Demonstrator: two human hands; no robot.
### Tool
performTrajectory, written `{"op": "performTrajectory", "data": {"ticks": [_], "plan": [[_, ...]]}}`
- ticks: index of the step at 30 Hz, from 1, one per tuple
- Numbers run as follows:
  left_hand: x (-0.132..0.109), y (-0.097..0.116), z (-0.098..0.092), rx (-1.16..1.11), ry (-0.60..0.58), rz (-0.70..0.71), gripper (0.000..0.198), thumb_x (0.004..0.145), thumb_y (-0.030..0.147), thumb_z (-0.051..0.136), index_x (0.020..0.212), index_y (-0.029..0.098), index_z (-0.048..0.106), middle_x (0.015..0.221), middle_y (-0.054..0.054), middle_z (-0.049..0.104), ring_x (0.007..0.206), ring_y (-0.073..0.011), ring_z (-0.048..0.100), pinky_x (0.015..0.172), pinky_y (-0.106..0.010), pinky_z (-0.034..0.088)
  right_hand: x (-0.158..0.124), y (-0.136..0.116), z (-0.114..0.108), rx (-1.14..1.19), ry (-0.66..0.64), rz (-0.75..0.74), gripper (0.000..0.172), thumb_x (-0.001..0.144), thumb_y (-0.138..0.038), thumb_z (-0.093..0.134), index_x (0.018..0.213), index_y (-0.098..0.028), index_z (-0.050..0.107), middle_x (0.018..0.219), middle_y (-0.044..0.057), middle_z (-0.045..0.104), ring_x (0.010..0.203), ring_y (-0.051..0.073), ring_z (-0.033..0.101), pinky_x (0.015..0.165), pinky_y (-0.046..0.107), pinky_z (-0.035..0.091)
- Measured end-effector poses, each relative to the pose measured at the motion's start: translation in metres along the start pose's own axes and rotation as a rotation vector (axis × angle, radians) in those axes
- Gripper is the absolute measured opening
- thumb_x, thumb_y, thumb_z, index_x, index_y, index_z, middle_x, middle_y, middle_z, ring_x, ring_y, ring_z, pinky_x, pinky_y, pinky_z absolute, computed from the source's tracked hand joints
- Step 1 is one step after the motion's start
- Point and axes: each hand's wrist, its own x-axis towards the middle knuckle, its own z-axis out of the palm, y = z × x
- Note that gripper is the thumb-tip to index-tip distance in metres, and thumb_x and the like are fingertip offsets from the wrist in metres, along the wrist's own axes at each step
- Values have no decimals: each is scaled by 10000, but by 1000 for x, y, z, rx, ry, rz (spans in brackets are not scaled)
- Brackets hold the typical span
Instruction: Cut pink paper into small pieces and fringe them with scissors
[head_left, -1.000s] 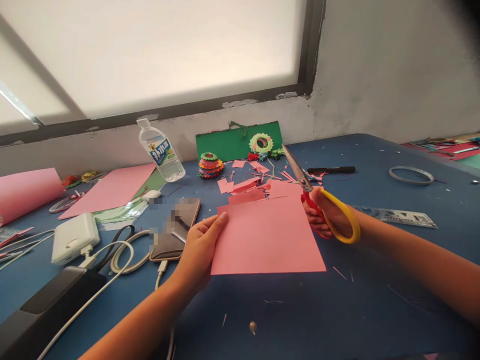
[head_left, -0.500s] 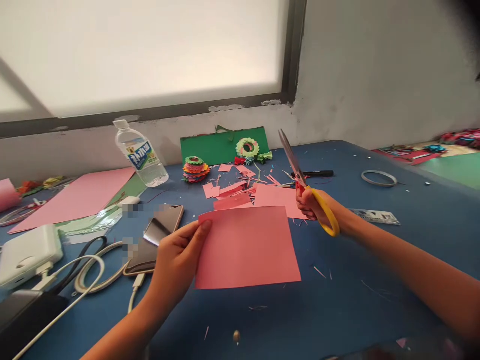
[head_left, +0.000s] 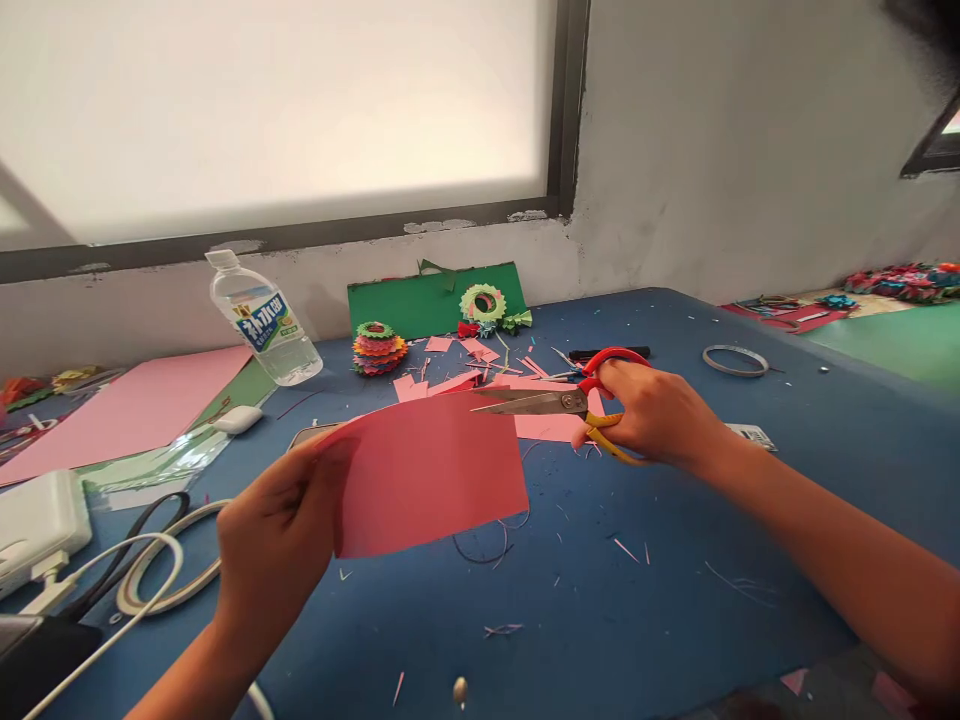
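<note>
My left hand (head_left: 277,520) pinches the left edge of a pink sheet of paper (head_left: 431,475), which bends slightly and is held above the table. In my right hand (head_left: 649,410) is a pair of scissors (head_left: 536,402) with red and yellow handles. The blades point left, slightly parted, at the upper right edge of the paper; whether they are cutting into it I cannot tell. Behind the scissors lie pink paper scraps (head_left: 551,427) and thin offcuts.
A tilted-looking water bottle (head_left: 266,320) stands at the back left, near pink sheets (head_left: 142,400). A white power bank (head_left: 41,525) with cables is at left. Paper flower rings (head_left: 379,350), a green board (head_left: 405,305), a black pen (head_left: 609,353) and a grey ring (head_left: 735,361) lie further back.
My right hand has turned the scissors from pointing up to pointing left and brought them to the paper. My left hand has moved left and tilted the sheet.
</note>
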Motion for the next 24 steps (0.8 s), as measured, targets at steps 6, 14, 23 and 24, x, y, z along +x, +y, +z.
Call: {"op": "performTrajectory", "data": {"ticks": [6,14,23,24], "plan": [[-2,-4,0,-4,75,121,206,742,322,538,815,217,700,637,41,656,423,-51,445,347,-130,313,-1,0,2,-83,92,-18,597,708,-694,377,843,-137,541,713,100,591,639,205,556,516,278,353],[-2,-6,-1,11,81,183,174,746,307,538,749,224,691,463,76,559,351,-42,374,330,-133,287,0,3,3,-101,125,-49,600,710,-690,388,814,-124,555,701,93,591,614,191,553,501,276,356],[1,-6,-2,-24,88,185,183,737,290,526,698,215,688,440,79,549,310,-35,374,306,-134,284,-2,3,1,-105,119,-49,601,709,-692,382,850,-134,555,710,100,588,636,204,553,524,285,370],[1,-6,-2,-29,87,185,181,736,290,528,699,216,689,428,81,538,306,-34,369,303,-133,280,-2,3,0,-103,118,-47,598,709,-689,385,851,-133,554,715,102,589,636,206,553,524,287,370]]}}
